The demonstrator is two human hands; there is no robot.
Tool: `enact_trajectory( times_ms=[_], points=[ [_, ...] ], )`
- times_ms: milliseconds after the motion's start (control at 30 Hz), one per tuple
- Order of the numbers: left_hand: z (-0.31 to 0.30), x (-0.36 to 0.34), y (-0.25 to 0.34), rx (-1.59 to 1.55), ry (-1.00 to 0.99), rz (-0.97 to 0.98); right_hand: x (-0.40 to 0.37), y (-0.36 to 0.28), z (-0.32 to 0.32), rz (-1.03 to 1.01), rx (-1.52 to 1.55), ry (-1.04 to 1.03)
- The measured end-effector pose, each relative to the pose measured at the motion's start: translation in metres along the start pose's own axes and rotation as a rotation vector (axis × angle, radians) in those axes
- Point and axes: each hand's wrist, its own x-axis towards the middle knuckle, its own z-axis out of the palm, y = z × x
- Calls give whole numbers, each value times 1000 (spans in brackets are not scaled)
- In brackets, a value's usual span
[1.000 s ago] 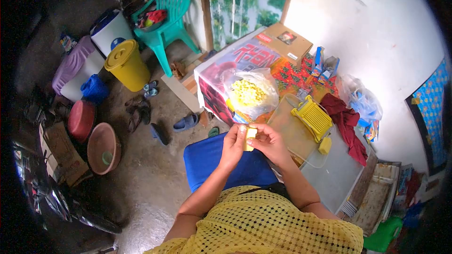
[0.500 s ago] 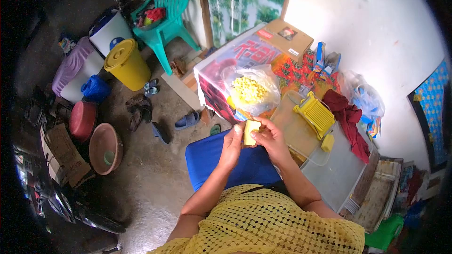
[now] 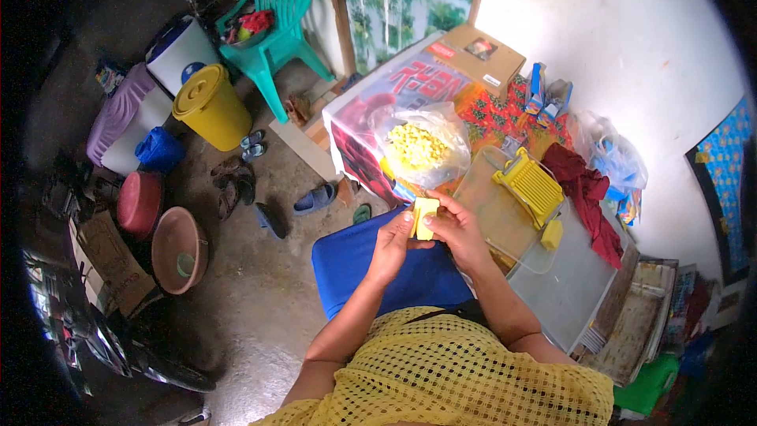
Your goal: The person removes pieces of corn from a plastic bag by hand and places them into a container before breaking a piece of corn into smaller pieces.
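Pinching the yellow block (image 3: 426,210), left hand (image 3: 388,251) and right hand (image 3: 460,241) should press gently, plastic bag (image 3: 455,158) just beyond the fingers (image 3: 453,204).

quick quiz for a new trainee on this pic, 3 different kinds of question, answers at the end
1. True or false: the left hand and the right hand both hold the yellow block.

2. Which of these lies next to the yellow ridged tool?
A) pink basin
B) green chair
C) dark red cloth

3. Fill in the blank: the heap of small yellow pieces is in a see-through ____.

Key:
1. True
2. C
3. plastic bag
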Motion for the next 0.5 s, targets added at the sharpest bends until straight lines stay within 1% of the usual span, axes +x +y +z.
enact_trajectory(
  times_ms=[67,133,233,367,433,500],
  points=[
    [1,1,-1,-18,37,2,0,7,-2,-68,-135,-8],
    [4,2,-3,-25,110,32,0,12,2,-71,-88,-20],
    [-4,10,-15,149,144,188,1,17,-1,-62,-91,-43],
    [-9,8,-14,-13,183,0,1,11,-4,4,-72,-31],
    [-4,6,-1,-47,185,-71,1,10,-4,-29,-39,-17],
    [-3,6,5,-172,154,-127,3,9,-5,-80,-19,4]
  ],
)
